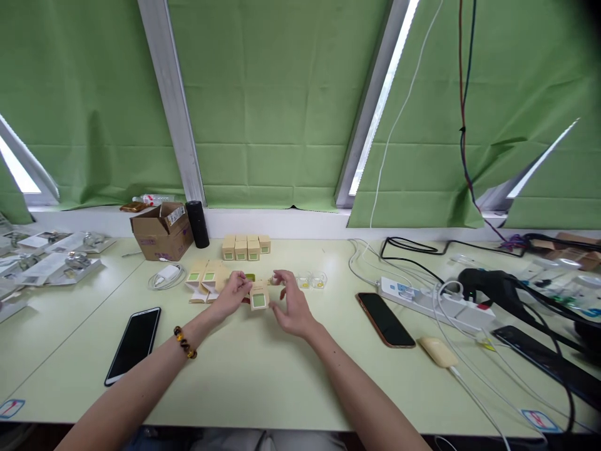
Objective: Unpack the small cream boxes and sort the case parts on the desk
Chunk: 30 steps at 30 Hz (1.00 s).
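So the little box (258, 295) is up in front of the person, mid-table, just above the near half of the top or barely touching it, can't really tell. Its window side faces up and back at the camera, and the long axis runs pretty much near-to-far with a tiny lean. The window sits toward the near end, the plain part points at the wall.

Left hand (233, 293) has it pinched by the far left corner. Right hand (292, 305) is curled just off its right side, fingertips bunched; can't tell if they've got anything in them.

Right behind that hand are some clear round cases (318, 280). Left of the left hand, two cardboard sleeves (206, 279) stand side by side, then a coiled white cable (168, 276). Further back there's a cluster of finished-looking cubes (246, 248), with a carton (163, 235) and black cylinder (197, 224) to their left.
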Available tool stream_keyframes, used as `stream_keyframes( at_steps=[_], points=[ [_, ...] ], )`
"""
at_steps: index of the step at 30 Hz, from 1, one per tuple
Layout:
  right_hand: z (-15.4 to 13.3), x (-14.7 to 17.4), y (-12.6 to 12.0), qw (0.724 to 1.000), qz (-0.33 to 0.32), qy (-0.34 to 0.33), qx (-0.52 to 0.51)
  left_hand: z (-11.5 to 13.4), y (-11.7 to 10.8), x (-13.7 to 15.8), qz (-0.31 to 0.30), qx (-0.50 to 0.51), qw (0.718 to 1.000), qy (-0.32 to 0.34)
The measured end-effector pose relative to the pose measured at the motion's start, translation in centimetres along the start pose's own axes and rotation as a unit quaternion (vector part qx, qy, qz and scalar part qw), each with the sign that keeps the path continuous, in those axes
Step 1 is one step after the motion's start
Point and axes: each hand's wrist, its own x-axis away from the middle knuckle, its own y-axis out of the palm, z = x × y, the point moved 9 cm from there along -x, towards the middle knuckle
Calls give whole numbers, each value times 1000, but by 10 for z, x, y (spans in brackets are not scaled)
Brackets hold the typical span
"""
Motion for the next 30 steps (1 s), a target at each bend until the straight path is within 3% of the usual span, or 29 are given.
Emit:
stream_keyframes(
  at_steps=[3,5,8,12,15,23,30],
  points=[
    [-9,-3,20,993,-115,-14,-11,-14,-1,8,21,-1,1000,-19],
    [-9,0,32,988,-152,-18,-3,-21,0,8,30,0,999,-25],
    [2,5,37,992,-126,-1,-10,-27,1,8,36,15,999,-27],
    [20,12,37,995,-78,33,-44,-29,2,16,23,112,993,-42],
    [21,14,38,996,-74,24,-54,-28,2,23,24,148,988,-45],
    [4,17,32,997,-62,-49,-10,-16,4,29,43,142,989,-27],
    [6,17,38,996,-83,-31,-17,-5,4,34,51,48,997,13]
  ],
)
